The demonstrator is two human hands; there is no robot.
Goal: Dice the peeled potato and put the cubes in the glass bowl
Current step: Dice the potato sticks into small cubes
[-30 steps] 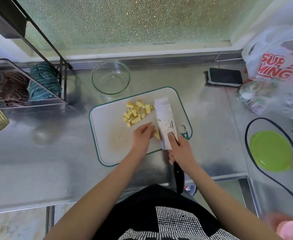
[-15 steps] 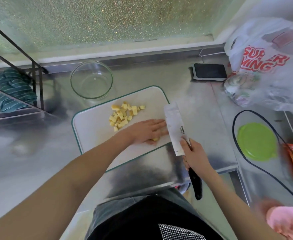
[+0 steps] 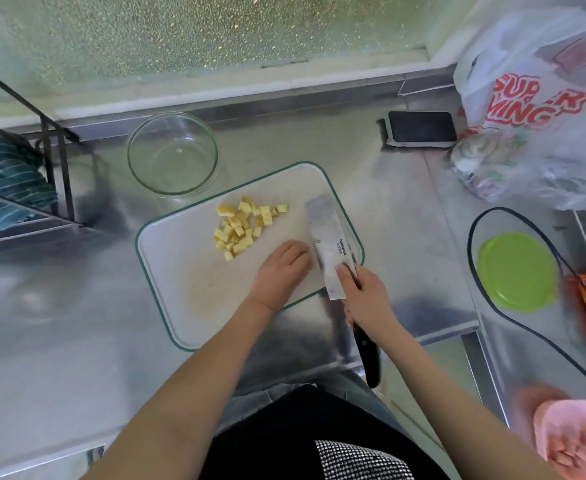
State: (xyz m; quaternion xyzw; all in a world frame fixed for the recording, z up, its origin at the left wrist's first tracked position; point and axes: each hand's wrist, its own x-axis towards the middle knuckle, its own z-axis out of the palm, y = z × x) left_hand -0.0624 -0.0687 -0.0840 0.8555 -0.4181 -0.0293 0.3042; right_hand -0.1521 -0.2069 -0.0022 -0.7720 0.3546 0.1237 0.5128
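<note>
Many small yellow potato cubes [image 3: 243, 225] lie heaped at 12 o'clock on our white green-rimmed cutting board [image 3: 180, 282], probably pushed aside for cutting room. Our left hand [image 3: 281, 271] lies on the board beside the blade, fingers curled; whether potato is under it, we cannot tell. Our right hand [image 3: 364, 299] grips the broad steel cleaver [image 3: 331, 247], forefinger along the blade to steady it. The round clear glass bowl [image 3: 173, 153], at 11 o'clock just beyond the board, holds no cubes yet.

Left hand [image 3: 282, 268] palm-down, fingers curled under; right hand [image 3: 366, 296] gripping, forefinger extended forward
</note>
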